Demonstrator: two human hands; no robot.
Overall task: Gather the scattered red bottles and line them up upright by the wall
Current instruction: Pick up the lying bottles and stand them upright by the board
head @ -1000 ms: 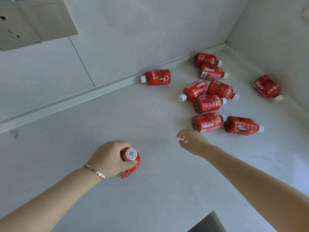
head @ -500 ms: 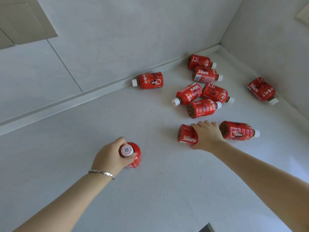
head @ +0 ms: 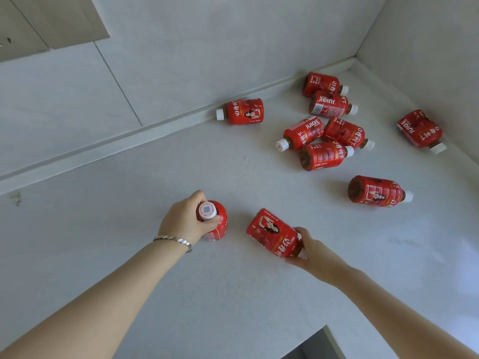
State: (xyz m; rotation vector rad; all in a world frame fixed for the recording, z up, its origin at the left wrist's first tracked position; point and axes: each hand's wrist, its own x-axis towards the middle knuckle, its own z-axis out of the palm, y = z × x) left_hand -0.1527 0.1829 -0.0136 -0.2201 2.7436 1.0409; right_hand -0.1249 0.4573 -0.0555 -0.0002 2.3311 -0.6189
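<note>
While the left hand (head: pixel 185 221) gripped an upright bottle (head: pixel 216 221) by its neck, the right hand (head: pixel 309 252) held a tilted bottle (head: pixel 272 233) by its cap end. Eight others (head: pixel 321 155) lay scattered toward the wall (head: pixel 181 60). Small, rigid, probably full, their smooth labels looked slippery; the waist seemed the safest hold.

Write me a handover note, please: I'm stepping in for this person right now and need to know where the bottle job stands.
Left hand: grips the upright bottle by its top, out on the counter, away from the wall.
Right hand: holds the tilted bottle at its cap end, beside the upright one.
Done: no bottle lined up by the wall yet.
Left: place these two, then stand up eight lying ones: the one at the wall's foot, the cluster of five, one alone, one at the right wall.
</note>
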